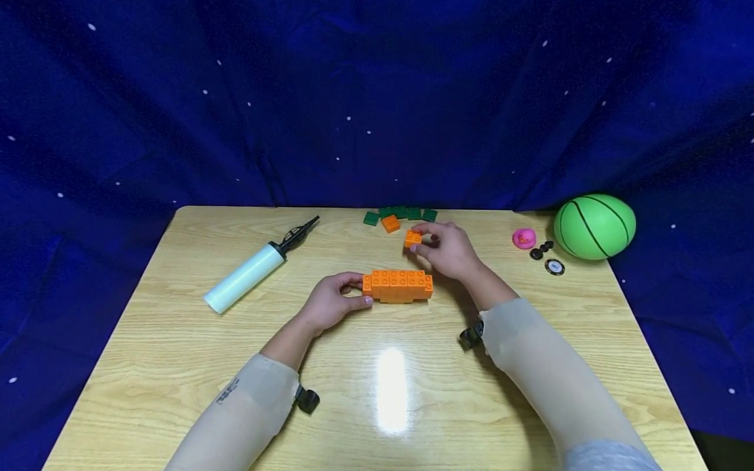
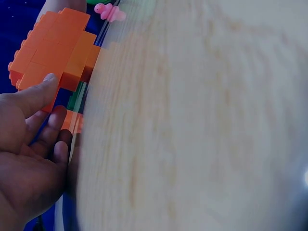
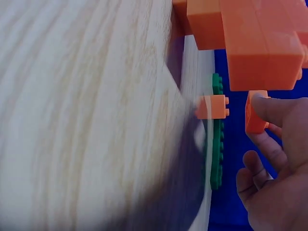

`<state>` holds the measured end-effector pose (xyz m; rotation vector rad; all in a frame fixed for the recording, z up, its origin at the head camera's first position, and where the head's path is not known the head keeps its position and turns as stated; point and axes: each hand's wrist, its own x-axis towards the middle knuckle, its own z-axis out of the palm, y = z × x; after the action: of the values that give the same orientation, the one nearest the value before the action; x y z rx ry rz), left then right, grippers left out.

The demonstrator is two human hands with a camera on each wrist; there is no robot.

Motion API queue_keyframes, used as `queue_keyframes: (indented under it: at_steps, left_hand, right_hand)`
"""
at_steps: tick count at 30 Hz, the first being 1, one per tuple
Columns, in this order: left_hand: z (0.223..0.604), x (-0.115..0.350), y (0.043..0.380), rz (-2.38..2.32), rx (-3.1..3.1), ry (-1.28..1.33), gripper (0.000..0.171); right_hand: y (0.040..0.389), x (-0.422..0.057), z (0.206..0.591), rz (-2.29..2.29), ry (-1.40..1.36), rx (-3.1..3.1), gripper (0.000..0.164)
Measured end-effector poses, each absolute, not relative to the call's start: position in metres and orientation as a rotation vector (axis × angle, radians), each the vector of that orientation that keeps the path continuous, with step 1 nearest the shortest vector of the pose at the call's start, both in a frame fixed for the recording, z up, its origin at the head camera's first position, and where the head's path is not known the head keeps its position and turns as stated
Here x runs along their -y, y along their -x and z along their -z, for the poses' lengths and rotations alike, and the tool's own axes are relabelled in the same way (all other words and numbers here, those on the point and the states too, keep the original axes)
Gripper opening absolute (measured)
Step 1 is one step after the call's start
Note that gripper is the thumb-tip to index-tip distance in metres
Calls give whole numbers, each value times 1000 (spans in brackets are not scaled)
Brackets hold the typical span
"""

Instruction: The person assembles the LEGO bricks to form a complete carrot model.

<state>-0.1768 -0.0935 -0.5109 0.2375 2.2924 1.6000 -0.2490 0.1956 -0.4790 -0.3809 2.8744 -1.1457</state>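
Observation:
An assembled block of orange toy bricks (image 1: 398, 281), wider at the top than at its base, is in the middle of the table. My left hand (image 1: 337, 302) pinches its left end between thumb and fingers; in the left wrist view the thumb (image 2: 42, 92) lies against its side. Beyond the block, my right hand (image 1: 449, 250) pinches a small orange brick (image 1: 413, 238) off the table. In the right wrist view that brick (image 3: 256, 111) sits between thumb and index finger, apart from the block. Another loose orange brick (image 1: 391, 224) lies at the back.
Several flat green bricks (image 1: 400, 212) lie along the table's back edge. A hand pump (image 1: 250, 275) lies at left. At right are a pink rubber duck (image 1: 523, 238), a small black object (image 1: 537, 252), a poker chip (image 1: 554, 266) and a green ball (image 1: 595, 227).

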Motion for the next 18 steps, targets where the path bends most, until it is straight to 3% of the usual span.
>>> queue_keyframes:
  at_steps: [18]
  left_hand:
    - [508,93,175,-1619,-2280,-253,46]
  right_hand:
    - [219,-198,460,1225,503,-2861,40]
